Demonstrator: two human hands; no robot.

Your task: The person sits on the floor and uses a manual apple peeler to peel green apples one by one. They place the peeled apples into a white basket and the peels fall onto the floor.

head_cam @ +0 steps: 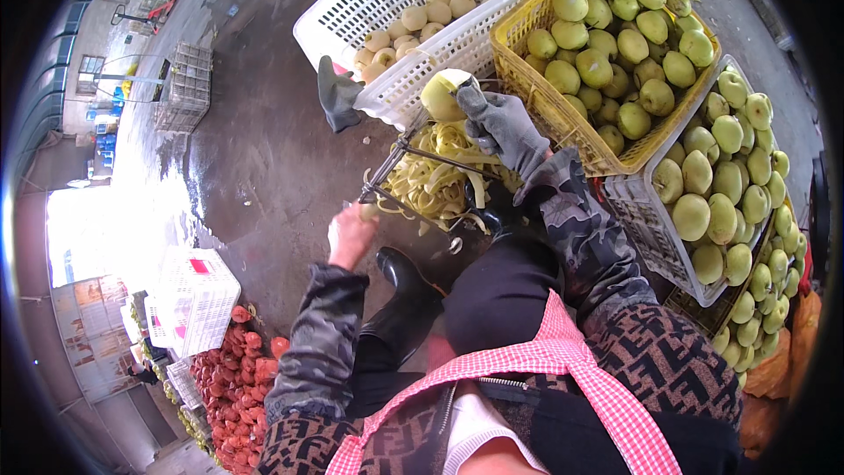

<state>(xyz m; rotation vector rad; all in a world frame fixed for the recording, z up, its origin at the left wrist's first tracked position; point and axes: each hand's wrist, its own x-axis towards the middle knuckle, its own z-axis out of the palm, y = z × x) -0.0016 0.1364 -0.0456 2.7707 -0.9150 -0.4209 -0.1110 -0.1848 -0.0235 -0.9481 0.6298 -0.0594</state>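
A pear (440, 97), partly peeled at its top, sits at the upper end of a metal peeling stand (402, 148). My right hand (504, 125), in a grey glove, is closed at the pear's right side around a small tool that is mostly hidden, likely a peeler. My bare left hand (353, 231) grips the crank handle (368, 211) at the stand's near left end. Under the stand lies a heap of long pear peels (428, 178), some strips hanging beside my right wrist.
A white crate (330, 16) holds peeled pears (414, 18); a grey glove (338, 95) hangs at its corner. To the right stand a yellow crate (567, 125) and a grey crate (633, 211) of unpeeled pears. Red-wrapped items (237, 382) and stacked white crates (198, 297) are lower left.
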